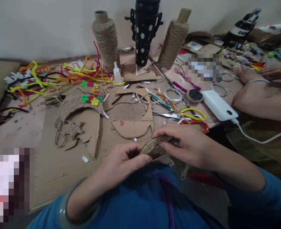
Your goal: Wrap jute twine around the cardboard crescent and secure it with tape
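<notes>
Close to my body, a curved piece wrapped in jute twine is gripped from both sides. My left hand closes on its left end, thumb on top. My right hand pinches its right part between thumb and fingers. A loose tail of twine hangs below my right hand. Just beyond lies a cut cardboard piece with a rounded edge. To the left sit a twine-wrapped crescent with small felt-like flowers and a twine star.
Yellow-and-red-handled scissors lie beyond my right hand, near a white power bank with a cable. Twine spools flank a black flowered tumbler. A small glue bottle and pipe cleaners stand left. Another person's arm rests right.
</notes>
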Available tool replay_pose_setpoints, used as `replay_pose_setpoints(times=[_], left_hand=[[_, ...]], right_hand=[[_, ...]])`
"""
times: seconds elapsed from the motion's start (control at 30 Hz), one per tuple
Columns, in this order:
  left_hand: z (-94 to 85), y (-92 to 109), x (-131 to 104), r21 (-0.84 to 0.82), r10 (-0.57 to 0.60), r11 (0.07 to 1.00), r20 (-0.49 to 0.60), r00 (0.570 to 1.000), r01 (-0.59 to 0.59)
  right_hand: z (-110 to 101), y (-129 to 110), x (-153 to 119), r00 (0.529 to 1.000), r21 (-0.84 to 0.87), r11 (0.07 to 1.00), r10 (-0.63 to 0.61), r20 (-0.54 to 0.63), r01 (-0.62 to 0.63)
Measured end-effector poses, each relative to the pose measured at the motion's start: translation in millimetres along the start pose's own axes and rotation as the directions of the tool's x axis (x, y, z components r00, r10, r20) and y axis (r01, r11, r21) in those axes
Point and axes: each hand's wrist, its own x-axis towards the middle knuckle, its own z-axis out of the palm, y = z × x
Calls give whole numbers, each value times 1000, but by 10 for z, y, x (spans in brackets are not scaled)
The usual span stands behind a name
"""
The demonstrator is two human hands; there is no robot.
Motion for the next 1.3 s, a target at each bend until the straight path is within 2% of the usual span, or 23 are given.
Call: replay_pose_setpoints(times=[0.23, 0.33, 0.43, 0.53, 0.8, 0.87, 0.93, 1.03, 1.17, 1.3], left_hand=[[31, 31, 23, 44, 25, 999, 15, 1000, -26], [19, -17, 15, 22, 7, 1000, -40, 999, -6], [4, -51, 6, -38, -1, 999, -83, 997, -2], [-3, -46, 3, -100, 7, 995, -101, 995, -17], [-5, -80, -13, -270, -56, 963, -105, 993, 26], [-3, -99, -18, -312, -65, 950, -102, 993, 30], [0, -112, -17, -356, -84, 934, -105, 991, 41], [6, -127, -4, -421, -110, 906, -110, 988, 54], [13, -150, 11, -475, -156, 877, -153, 976, 66], [21, -162, 0, -492, -164, 869, -196, 967, 48]], right_hand=[[77, -102, 55, 982, -48, 997, -55, 183, 65], [31, -38, 44, 987, -77, 992, -89, 137, 100], [-43, 77, -13, 997, -145, 987, -66, 30, 69], [-96, 166, -84, 999, -201, 979, -50, -16, 46], [-152, 208, -94, 990, -93, 995, -25, 136, 38], [-157, 226, -80, 996, -134, 989, -45, 75, 55], [-156, 237, -80, 994, -261, 962, -100, -50, 83], [-145, 192, -118, 944, -450, 883, -251, -212, 134], [-87, 30, -222, 893, -590, 792, -368, -259, 155], [18, -74, -290, 889, -647, 751, -377, -260, 129]])
